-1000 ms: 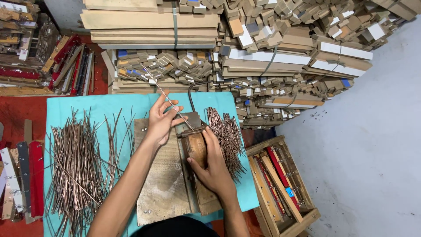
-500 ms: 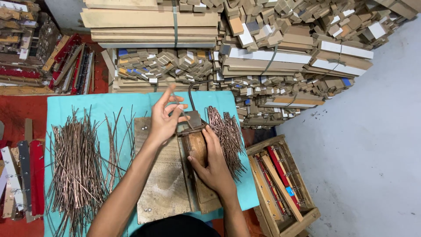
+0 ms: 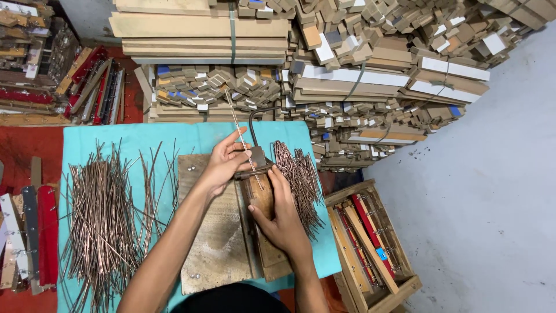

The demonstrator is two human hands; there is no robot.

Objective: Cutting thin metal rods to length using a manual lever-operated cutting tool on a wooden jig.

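Note:
My left hand point(image 3: 223, 165) pinches a thin copper-coloured metal rod point(image 3: 237, 126) that points up and away from me, its lower end at a small metal jig point(image 3: 257, 157) with a curved dark handle. My right hand point(image 3: 282, 215) presses down on a worn wooden block point(image 3: 260, 193) just below that jig. Both sit on a wooden board point(image 3: 217, 243) laid on a teal cloth point(image 3: 139, 142). A large heap of straight rods point(image 3: 101, 214) lies left of the board. A smaller heap of bent rods point(image 3: 301, 177) lies right of my right hand.
Stacks of wooden planks and cut blocks point(image 3: 324, 64) fill the far side. A wooden crate point(image 3: 370, 246) with red and wooden strips stands at the right. Red and metal strips point(image 3: 35, 232) lie at the left edge. Grey floor point(image 3: 480, 191) spreads to the right.
My left hand has shifted slightly and the rod it holds now stands steeper, tip pointing further away. My right hand stays on the wooden block.

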